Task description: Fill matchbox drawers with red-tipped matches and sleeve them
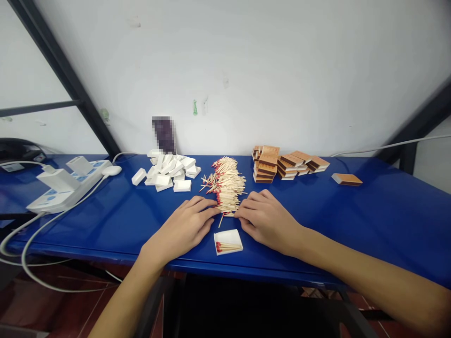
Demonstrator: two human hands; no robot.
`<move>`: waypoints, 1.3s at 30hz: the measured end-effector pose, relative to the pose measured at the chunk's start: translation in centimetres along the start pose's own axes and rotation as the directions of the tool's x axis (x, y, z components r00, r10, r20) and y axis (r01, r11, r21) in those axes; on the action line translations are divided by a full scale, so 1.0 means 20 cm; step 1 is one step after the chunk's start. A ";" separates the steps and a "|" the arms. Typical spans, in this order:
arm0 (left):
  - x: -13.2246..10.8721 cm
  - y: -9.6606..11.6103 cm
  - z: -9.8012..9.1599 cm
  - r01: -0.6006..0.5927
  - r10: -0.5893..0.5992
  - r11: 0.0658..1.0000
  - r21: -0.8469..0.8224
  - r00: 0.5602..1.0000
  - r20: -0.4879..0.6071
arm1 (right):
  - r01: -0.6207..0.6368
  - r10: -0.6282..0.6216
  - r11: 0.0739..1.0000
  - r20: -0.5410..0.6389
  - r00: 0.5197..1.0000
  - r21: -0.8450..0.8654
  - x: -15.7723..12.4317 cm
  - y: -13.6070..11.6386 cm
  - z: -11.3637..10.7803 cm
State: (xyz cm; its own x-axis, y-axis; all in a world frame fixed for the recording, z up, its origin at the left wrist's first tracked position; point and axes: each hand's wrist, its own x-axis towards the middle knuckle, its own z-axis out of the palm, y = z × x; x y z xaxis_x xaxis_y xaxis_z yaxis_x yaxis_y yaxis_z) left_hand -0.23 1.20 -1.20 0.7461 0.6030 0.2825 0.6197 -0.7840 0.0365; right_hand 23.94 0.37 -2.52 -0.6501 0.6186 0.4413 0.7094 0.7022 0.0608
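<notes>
A heap of red-tipped matchsticks (227,184) lies in the middle of the blue table (369,211). My left hand (186,225) and my right hand (264,218) rest palm down on either side of the heap's near end, fingertips pressing together on the nearest matches. Between my wrists sits a white inner tray (228,241), open side up, with a few matches in it. One loose match (221,220) lies just above the tray.
Empty white trays (169,171) are piled left of the matches. Brown matchbox sleeves (287,164) are stacked to the right, one sleeve (347,179) apart. A white power strip with plugs and cables (65,185) sits far left. The wall is close behind.
</notes>
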 end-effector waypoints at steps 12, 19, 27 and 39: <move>0.00 0.01 0.00 0.021 -0.021 1.000 -0.008 1.000 0.023 | -0.017 0.016 0.999 0.017 1.000 0.052 0.00 -0.02 -0.02; 0.00 0.01 0.00 0.029 -0.028 0.999 -0.019 0.999 0.029 | -0.030 0.027 0.996 0.035 0.999 0.081 0.00 -0.03 -0.02; 0.00 0.01 -0.01 0.018 -0.018 0.998 -0.064 1.000 -0.006 | -0.053 0.050 0.990 0.024 0.998 0.134 0.00 -0.02 -0.01; -0.01 0.03 -0.04 -0.057 0.060 0.989 -0.139 0.998 0.016 | -0.047 0.046 0.986 0.011 0.999 0.158 0.01 -0.02 0.00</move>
State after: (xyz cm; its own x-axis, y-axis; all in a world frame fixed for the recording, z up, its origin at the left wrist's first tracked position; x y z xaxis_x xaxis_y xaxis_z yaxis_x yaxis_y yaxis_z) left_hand -0.13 0.46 -0.43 0.7855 0.5573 0.2691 0.5364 -0.8300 0.1532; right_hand 23.56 0.21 -2.42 -0.6195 0.6539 0.4342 0.6874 0.7190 -0.1021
